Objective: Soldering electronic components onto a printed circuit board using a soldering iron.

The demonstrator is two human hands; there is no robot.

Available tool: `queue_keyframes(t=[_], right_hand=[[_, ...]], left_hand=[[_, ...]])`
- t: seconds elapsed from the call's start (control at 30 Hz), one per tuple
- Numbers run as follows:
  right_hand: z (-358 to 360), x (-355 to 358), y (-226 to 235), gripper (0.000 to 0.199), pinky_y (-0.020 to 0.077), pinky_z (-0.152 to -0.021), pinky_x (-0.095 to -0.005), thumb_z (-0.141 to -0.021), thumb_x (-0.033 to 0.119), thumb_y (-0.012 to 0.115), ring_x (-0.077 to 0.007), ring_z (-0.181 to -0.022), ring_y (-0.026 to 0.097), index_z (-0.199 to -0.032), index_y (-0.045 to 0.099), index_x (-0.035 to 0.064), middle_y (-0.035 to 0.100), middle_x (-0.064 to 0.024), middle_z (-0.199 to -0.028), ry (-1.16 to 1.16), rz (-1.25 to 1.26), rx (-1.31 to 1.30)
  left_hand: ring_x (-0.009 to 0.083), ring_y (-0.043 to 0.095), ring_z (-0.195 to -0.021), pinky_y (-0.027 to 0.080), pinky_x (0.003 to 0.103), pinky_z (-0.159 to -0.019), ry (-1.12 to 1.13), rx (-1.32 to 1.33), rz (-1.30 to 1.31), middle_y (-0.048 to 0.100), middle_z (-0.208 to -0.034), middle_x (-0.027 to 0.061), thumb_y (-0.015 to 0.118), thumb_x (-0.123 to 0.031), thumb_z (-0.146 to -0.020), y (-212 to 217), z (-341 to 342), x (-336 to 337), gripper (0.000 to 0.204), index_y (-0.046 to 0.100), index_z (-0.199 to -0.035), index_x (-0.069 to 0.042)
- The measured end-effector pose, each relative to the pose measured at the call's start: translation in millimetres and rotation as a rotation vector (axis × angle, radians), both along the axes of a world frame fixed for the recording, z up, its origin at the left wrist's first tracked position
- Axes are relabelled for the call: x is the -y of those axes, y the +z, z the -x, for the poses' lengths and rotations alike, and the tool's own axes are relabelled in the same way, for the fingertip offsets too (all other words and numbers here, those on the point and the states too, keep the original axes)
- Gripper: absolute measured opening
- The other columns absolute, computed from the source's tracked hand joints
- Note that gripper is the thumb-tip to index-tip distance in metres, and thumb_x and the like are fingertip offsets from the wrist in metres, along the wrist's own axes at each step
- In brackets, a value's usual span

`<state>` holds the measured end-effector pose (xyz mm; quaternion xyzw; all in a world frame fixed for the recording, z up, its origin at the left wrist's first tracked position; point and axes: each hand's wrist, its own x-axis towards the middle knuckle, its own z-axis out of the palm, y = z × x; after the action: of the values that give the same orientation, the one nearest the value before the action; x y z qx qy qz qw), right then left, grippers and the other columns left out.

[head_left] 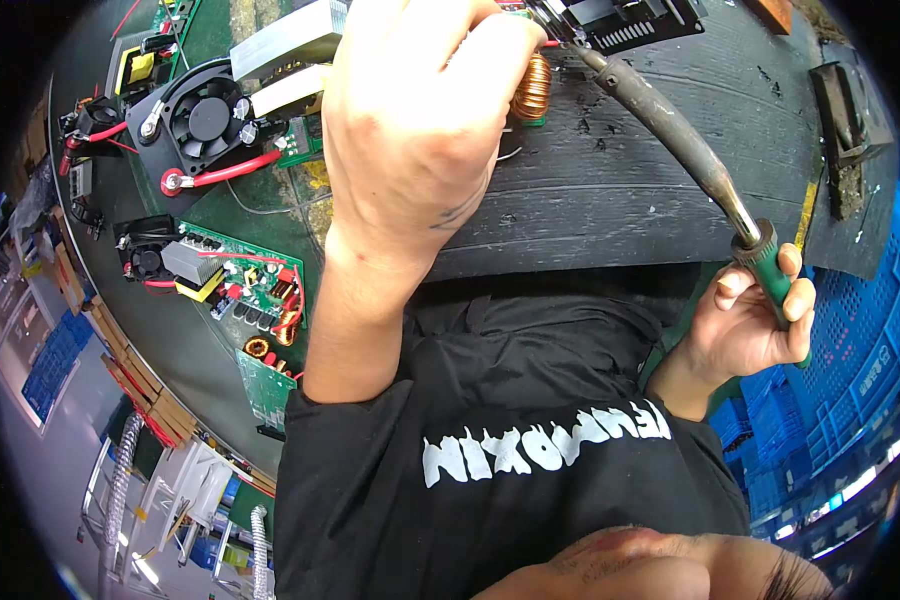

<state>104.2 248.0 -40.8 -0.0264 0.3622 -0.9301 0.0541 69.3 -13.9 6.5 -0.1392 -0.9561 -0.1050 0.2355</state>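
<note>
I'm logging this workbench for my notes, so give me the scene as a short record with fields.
Right hand: holds soldering iron by its green handle
Iron tip: beside black slotted part; contact unclear
Left hand: near copper coil; grip hidden
Left side: black fan, green circuit board
Right side: blue perforated crate

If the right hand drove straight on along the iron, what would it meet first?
Led by the soldering iron it holds, the right hand would probably meet the black slotted part first, near its left end; the left hand is close by. Depth there is unclear.
</note>
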Motion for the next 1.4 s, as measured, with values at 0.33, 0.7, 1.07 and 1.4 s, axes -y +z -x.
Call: queue_keyframes(t=[0.33,0.7,1.07,1.4], right_hand=[[-0.1,-1.1,-7.7,0.028,0.0537,-0.043,-0.0343,-0.091,0.035,0.041,-0.0406,-0.07,0.064,-0.082,0.048,0.0095,0.051,-0.0207,-0.116,-0.047,-0.026,-0.044],[1.5,1.3,-1.9,0.025,0.0556,-0.057,-0.0352,-0.088,0.028,0.042,-0.0388,-0.072,0.064,-0.076,0.053,0.0079,0.052,-0.0185,-0.117,0.0,-0.031,-0.002],[-1.5,-2.7,-8.7,0.028,0.0533,-0.042,-0.0337,-0.091,0.035,0.041,-0.0398,-0.069,0.064,-0.081,0.047,0.0099,0.052,-0.0205,-0.114,-0.06,-0.058,-0.026],[1.1,0.3,-2.1,0.025,0.056,-0.059,-0.0365,-0.088,0.026,0.041,-0.0404,-0.074,0.063,-0.075,0.052,0.0075,0.052,-0.0184,-0.116,0.01,-0.002,-0.005]], left_hand=[[0.0244,0.056,-0.068,0.045,0.032,-0.062,0.002,-0.001,-0.006,0.059,-0.077,0.0107,0.065,0.002,-0.062,-2.6,0.9,-0.7,0.019,0.064,-0.081,0.001],[0.0242,0.056,-0.068,0.045,0.032,-0.062,0.001,-0.004,-0.01,0.059,-0.076,0.0106,0.065,0.002,-0.063,-3.4,0.6,-0.9,0.019,0.064,-0.082,0.001],[0.024,0.056,-0.068,0.045,0.031,-0.062,0.001,-0.002,-0.012,0.059,-0.076,0.0105,0.065,0.002,-0.063,-4.4,0.7,-1.2,0.02,0.064,-0.083,0.001],[0.0238,0.056,-0.068,0.045,0.031,-0.061,0.007,0.0,-0.007,0.059,-0.075,0.0104,0.065,0.002,-0.063,-3.8,0.4,-1.5,0.02,0.064,-0.083,0.001]])
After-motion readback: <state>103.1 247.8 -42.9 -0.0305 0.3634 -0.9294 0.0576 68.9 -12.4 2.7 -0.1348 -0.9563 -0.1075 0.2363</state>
